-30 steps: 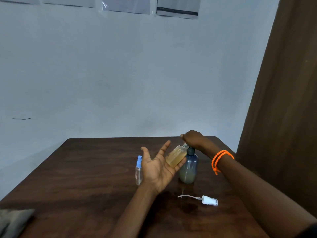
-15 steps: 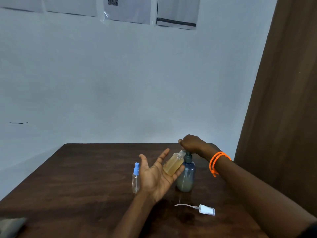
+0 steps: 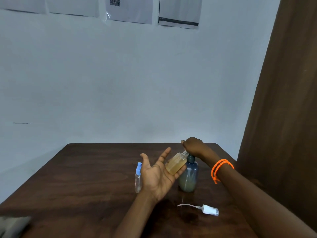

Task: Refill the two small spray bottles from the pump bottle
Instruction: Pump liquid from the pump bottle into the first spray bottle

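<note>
Little has shifted: on the table point(image 3: 85, 177), the right hand point(image 3: 193, 146) stays curled over the pump bottle point(image 3: 188, 177), the left hand point(image 3: 157, 176) cradles the tilted amber spray bottle point(image 3: 175, 164) on spread fingers, and the blue-capped bottle point(image 3: 138, 177) stands beside it.

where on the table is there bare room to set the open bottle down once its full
Bare wood spans the table's left half, between the capped spray bottle and the left edge, and the far strip by the wall. It is crowded around the pump bottle, where the left hand holds the open bottle; the loose sprayer lies in front.
</note>
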Action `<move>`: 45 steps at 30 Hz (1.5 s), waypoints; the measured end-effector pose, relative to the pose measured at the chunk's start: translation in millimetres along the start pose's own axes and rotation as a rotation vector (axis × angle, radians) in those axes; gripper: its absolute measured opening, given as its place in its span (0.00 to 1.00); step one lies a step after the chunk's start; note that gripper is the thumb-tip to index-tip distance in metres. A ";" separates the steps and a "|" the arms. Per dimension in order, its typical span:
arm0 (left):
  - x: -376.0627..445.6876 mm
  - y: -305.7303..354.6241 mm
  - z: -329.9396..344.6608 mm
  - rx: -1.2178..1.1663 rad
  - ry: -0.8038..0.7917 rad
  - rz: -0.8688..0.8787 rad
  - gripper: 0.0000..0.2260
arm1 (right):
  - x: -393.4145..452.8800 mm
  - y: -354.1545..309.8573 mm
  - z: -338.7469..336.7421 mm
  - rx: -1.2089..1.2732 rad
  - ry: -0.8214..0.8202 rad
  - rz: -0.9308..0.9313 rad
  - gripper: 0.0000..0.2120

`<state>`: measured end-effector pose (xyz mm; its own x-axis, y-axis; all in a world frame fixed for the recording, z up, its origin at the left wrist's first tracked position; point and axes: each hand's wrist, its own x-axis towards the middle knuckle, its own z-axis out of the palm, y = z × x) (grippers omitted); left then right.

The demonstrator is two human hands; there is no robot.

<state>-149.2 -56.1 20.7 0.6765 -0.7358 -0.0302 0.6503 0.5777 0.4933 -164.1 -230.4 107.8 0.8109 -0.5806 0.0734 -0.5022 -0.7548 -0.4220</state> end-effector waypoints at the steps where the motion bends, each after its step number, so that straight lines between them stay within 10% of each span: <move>1: -0.5 -0.7 -0.6 -0.002 0.003 -0.001 0.46 | 0.4 0.1 0.2 -0.017 -0.001 0.003 0.19; 45: -5.3 0.3 1.0 0.012 0.032 -0.017 0.46 | -1.5 -2.0 -11.7 -0.019 -0.061 -0.048 0.19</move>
<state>-153.0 -52.4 21.8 0.6761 -0.7338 -0.0665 0.6578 0.5604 0.5033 -167.8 -231.6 119.0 0.8505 -0.5247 0.0379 -0.4677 -0.7871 -0.4021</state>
